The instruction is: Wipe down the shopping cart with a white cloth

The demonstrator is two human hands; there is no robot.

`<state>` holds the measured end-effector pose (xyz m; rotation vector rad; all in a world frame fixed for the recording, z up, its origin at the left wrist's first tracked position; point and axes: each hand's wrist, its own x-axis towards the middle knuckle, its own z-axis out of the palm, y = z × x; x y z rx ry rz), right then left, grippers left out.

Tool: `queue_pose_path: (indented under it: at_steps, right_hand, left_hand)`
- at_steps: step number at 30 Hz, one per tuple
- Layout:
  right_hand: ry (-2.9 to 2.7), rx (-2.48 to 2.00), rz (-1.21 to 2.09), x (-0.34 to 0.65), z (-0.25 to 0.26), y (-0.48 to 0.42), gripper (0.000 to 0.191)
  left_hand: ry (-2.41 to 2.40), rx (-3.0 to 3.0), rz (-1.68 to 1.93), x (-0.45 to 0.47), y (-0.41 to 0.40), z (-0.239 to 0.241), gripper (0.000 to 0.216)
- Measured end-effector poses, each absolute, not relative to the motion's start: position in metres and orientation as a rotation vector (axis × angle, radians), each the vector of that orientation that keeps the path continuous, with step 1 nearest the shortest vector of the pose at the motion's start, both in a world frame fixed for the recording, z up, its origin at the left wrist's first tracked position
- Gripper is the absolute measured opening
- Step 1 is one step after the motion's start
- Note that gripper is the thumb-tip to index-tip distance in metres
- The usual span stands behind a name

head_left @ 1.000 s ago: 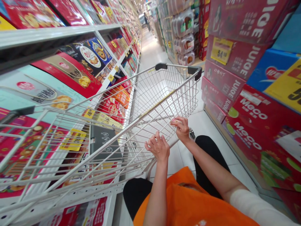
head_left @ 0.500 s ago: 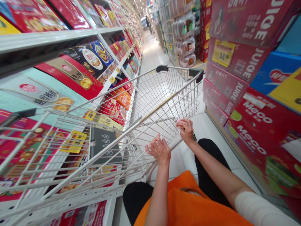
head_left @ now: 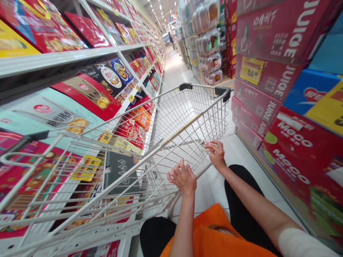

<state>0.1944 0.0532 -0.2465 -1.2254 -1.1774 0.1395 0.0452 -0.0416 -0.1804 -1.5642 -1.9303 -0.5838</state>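
A wire shopping cart (head_left: 174, 134) stands crosswise before me, its near side facing my body. My left hand (head_left: 184, 177) is curled at the lower wires of that side, its fingers hooked against them. Farther right, my right hand (head_left: 216, 154) is closed on the wires near the cart's front end, thumb and fingers bent together. The fingertips of both hands are partly hidden among the wires. A dark grey panel (head_left: 122, 172) with printed symbols sits in the cart's rear part, at the left.
Shelves (head_left: 77, 57) of boxed snacks line the left, close to the cart. Stacked red drink cartons (head_left: 289, 150) and pink cartons (head_left: 257, 100) rise on the right. Ahead, bottle packs (head_left: 211, 43) border a tiled aisle (head_left: 171, 64), with a distant person (head_left: 171, 40) in it.
The view has tilted up slightly, so the shelves, cart and hands appear lower. Both hands stay at the same places on the cart's side.
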Motion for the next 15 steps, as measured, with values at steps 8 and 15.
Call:
queue_pose_path:
  at_steps: [8, 15]
  right_hand:
    - [-1.109, -1.234, 0.184, 0.209, -0.242, 0.068, 0.034]
    - [-1.114, -1.158, 0.205, 0.199, -0.253, 0.068, 0.031]
  left_hand:
    - [-1.944, -1.542, -0.610, 0.047, -0.041, -0.179, 0.031]
    - [-1.942, -1.566, -0.609, 0.045, -0.040, -0.180, 0.033]
